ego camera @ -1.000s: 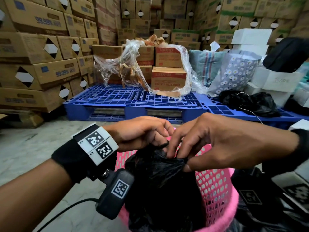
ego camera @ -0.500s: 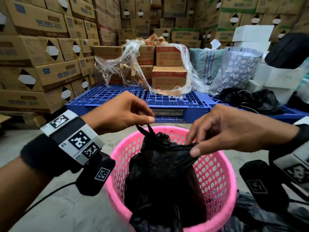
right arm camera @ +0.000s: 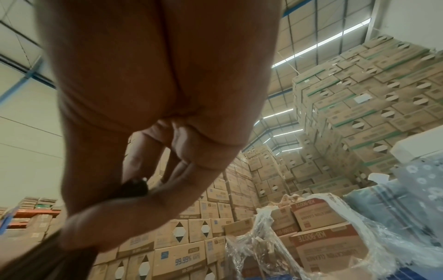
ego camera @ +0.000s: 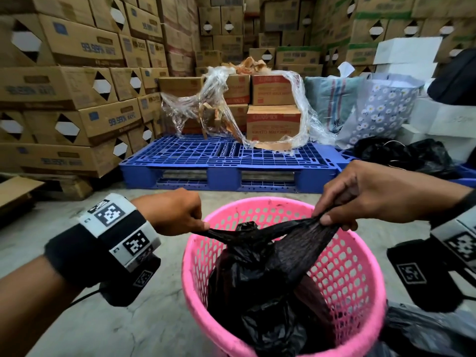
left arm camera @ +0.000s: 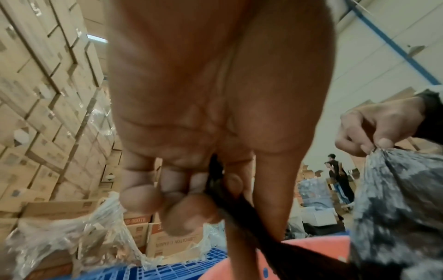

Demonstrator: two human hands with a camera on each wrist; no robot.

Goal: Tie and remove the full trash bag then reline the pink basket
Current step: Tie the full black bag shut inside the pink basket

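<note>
**Tying the Bag: Knot Being Drawn Tight**

The trash bag (ego camera: pixel 260 287) sits inside the pink basket (ego camera: pixel 360 279), which stands on the concrete floor (ego camera: pixel 154 328). Its neck is split into two tails pulled in opposite directions over the rim. The left hand (ego camera: pixel 177 212) pinches the thin left tail between curled fingers and thumb; the right hand (ego camera: pixel 371 194) pinches the broader right tail the same way. A small bunched knot shows between them, so the step in hand appears to be tightening the tie — removal and relining are not yet begun.

The next move likely calls for a second crossing of the tails, or one grip at the knot to lift the bag clear.

The left wrist view shows the tail running between the fingers (left arm camera: pixel 184 214) — the head view hides this. Beyond the basket lie a blue pallet (ego camera: pixel 226 161) and stacked cartons (ego camera: pixel 85 50).
</note>
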